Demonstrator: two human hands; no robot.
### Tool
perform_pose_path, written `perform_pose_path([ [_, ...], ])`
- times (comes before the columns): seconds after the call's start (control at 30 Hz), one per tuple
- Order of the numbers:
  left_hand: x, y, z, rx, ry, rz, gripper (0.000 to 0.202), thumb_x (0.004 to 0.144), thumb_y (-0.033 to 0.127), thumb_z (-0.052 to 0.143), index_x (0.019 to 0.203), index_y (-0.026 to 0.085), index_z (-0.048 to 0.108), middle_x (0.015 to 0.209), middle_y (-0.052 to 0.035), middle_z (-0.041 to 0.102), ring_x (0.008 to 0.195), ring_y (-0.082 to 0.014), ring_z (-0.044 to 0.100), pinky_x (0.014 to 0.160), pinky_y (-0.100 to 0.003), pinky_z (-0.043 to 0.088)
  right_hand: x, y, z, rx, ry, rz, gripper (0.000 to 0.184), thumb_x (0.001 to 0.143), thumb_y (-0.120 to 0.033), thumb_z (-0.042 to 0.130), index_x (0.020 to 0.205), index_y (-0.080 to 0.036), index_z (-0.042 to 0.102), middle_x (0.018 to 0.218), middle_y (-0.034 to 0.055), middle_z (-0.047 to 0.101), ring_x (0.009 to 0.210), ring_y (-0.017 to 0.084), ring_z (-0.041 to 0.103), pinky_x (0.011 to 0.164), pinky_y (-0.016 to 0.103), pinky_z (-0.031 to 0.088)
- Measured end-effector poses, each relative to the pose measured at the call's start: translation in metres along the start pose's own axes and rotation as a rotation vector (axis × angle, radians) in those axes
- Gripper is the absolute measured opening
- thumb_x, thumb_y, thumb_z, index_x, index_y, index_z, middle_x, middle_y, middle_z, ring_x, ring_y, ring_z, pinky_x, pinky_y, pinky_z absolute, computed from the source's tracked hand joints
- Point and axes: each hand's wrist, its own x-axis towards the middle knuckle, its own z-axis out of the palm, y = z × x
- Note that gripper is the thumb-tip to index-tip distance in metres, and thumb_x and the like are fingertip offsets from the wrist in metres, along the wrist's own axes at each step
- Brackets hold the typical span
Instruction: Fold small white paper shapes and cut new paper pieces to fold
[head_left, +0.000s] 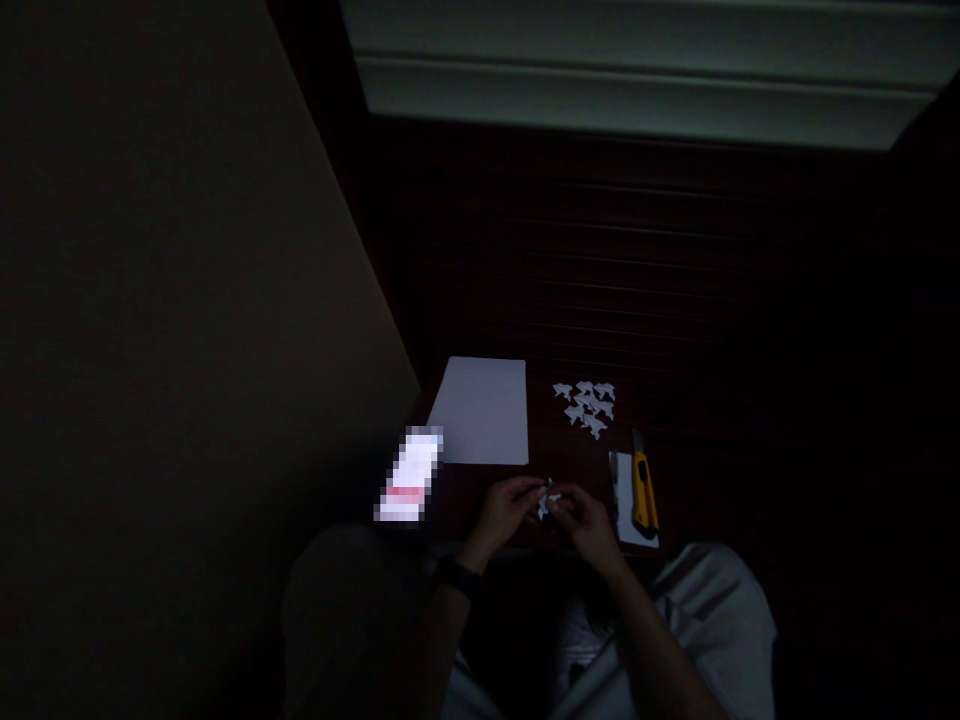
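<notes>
Between my two hands, over the near edge of the dark table, is a small piece of folded white paper (pixel 547 500). My left hand (pixel 508 510) pinches it from the left, fingers bent toward it. From the other side my right hand (pixel 585 517) has its thumb and fingers closed on the same paper. Just beyond lies a group of several small folded white paper figures (pixel 589 407) with pointed shapes. The dim light hides the exact folds of the held piece.
A stack or sheet of white paper (pixel 484 410) lies at the back left. A lit phone (pixel 411 475), blurred out, is at the left edge. On the right, a yellow utility knife (pixel 643 490) rests on a smaller white paper strip (pixel 626 505). A wall (pixel 187 300) rises at left.
</notes>
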Motion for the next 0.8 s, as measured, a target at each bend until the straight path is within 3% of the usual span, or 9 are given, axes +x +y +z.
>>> perform_pose_path([
  [0.2,-0.001,0.005,-0.002,0.000,-0.012,0.004,0.037,0.076,0.043,0.058,0.098,0.013,0.065,0.085,-0.0071,0.067,0.066,-0.0159,0.062,0.051,-0.024,0.052,0.000,0.001,-0.001,0.011,-0.047,-0.015,0.026,0.082,-0.044,0.052,0.094,-0.022,0.055,0.069,-0.0007,0.063,0.054,0.013,0.056,0.052,0.023,0.042],
  [0.37,-0.001,0.009,-0.003,-0.028,-0.001,-0.026,0.045,0.073,0.043,0.061,0.108,0.014,0.059,0.087,-0.0074,0.067,0.064,-0.0157,0.063,0.046,-0.023,0.050,0.001,0.007,0.000,0.000,-0.034,-0.013,0.026,0.081,-0.045,0.052,0.091,-0.021,0.054,0.071,-0.0004,0.065,0.056,0.013,0.058,0.051,0.022,0.042],
  [0.5,0.000,0.007,-0.001,-0.015,-0.004,-0.026,0.039,0.073,0.041,0.061,0.098,0.012,0.062,0.083,-0.0082,0.067,0.065,-0.0164,0.063,0.048,-0.023,0.050,0.000,0.006,0.001,-0.019,-0.038,-0.019,0.027,0.082,-0.045,0.051,0.092,-0.020,0.055,0.070,0.0001,0.065,0.058,0.013,0.058,0.052,0.022,0.042],
  [0.8,0.001,-0.002,-0.002,-0.012,0.012,0.018,0.036,0.075,0.041,0.059,0.098,0.013,0.063,0.085,-0.0077,0.067,0.066,-0.0162,0.062,0.047,-0.022,0.049,0.000,0.003,-0.001,-0.056,-0.054,-0.038,0.025,0.083,-0.043,0.051,0.090,-0.020,0.057,0.074,0.0018,0.067,0.067,0.016,0.062,0.061,0.025,0.045],
])
